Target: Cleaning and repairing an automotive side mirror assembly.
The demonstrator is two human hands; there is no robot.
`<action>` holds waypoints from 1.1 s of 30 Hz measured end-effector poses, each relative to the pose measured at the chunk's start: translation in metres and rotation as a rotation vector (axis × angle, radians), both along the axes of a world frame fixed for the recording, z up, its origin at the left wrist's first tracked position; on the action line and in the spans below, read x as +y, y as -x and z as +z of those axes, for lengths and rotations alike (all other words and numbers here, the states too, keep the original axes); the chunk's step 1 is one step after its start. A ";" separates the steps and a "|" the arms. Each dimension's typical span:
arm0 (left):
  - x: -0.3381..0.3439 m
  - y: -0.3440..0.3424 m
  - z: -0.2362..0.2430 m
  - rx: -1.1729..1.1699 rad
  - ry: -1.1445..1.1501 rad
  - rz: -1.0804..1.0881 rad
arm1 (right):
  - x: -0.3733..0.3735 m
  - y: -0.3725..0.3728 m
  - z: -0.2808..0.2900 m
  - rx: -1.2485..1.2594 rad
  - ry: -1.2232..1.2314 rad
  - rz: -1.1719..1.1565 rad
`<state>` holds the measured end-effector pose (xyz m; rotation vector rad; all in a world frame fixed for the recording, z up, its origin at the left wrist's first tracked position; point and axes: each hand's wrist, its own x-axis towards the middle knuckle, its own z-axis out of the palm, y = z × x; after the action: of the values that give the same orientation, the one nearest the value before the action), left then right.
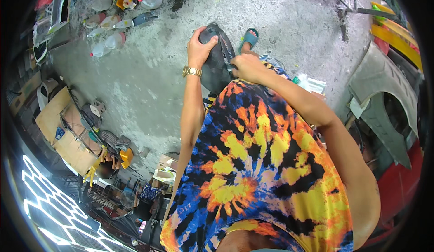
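Observation:
A long, dark grey curved piece, like a moulded vehicle part with a rim along its right side, lies before my body at the top of my lap. My left hand, below which a gold watch circles the wrist, is wrapped round its far left side with the thumb over the top. My right hand is closed at the right rim of the piece, knuckles up. Its fingertips are hidden, so whatever it pinches there I cannot make out. The near end of the piece disappears behind my patterned shirt.
Several plastic bottles lie on the concrete floor at the far left. Grey vehicle fenders lean at the right, near yellow panels. Cardboard and clutter stand at the left. My sandalled foot is ahead.

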<state>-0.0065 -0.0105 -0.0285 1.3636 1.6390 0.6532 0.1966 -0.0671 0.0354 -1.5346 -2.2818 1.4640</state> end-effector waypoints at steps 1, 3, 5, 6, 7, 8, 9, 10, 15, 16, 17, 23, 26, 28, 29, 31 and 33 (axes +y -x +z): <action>0.003 -0.003 0.002 -0.001 0.003 -0.006 | 0.002 0.001 -0.003 -0.001 0.003 -0.006; 0.012 -0.007 0.008 0.051 0.041 -0.014 | 0.011 0.003 -0.008 -0.035 0.009 0.010; 0.007 -0.007 0.004 0.019 0.042 -0.001 | 0.010 -0.005 -0.002 -0.070 0.024 0.028; 0.010 -0.004 -0.002 -0.010 0.039 0.002 | 0.015 -0.009 0.002 -0.102 0.034 0.036; 0.007 0.003 -0.006 -0.033 0.043 0.015 | 0.015 -0.011 0.008 -0.128 0.052 0.054; 0.005 0.010 -0.004 0.011 0.023 0.033 | 0.028 -0.025 0.042 -0.132 0.060 0.088; 0.007 0.017 0.002 -0.046 0.089 0.055 | 0.031 -0.039 0.062 -0.062 0.028 0.005; 0.008 0.025 0.002 -0.094 0.061 0.058 | 0.041 -0.051 0.073 0.012 -0.018 -0.082; 0.010 0.052 0.026 -0.316 0.026 0.222 | 0.060 -0.079 0.108 0.288 0.131 -0.617; 0.011 0.055 0.039 -0.451 0.047 0.288 | 0.059 -0.087 0.108 0.295 0.124 -0.598; 0.013 0.057 0.051 -0.586 0.065 0.354 | 0.057 -0.094 0.107 0.270 0.086 -0.525; 0.026 0.050 0.110 -0.595 0.037 0.363 | 0.044 -0.040 0.133 0.489 -0.307 0.083; 0.027 0.047 0.121 -0.603 0.027 0.360 | 0.047 -0.017 0.134 0.367 -0.522 0.376; 0.025 0.047 0.122 -0.627 0.029 0.374 | 0.042 -0.013 0.123 0.417 -0.377 0.504; 0.023 0.047 0.122 -0.630 0.040 0.386 | 0.042 -0.019 0.124 0.413 -0.377 0.511; 0.019 0.047 0.122 -0.636 0.051 0.409 | 0.044 -0.030 0.130 0.426 -0.250 0.446; 0.019 0.046 0.123 -0.684 0.055 0.406 | 0.044 -0.016 0.126 0.442 -0.350 0.377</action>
<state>-0.0520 0.0080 0.0949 0.6437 1.3450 1.1523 0.2131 -0.0229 0.1615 -0.6396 -2.4437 1.2124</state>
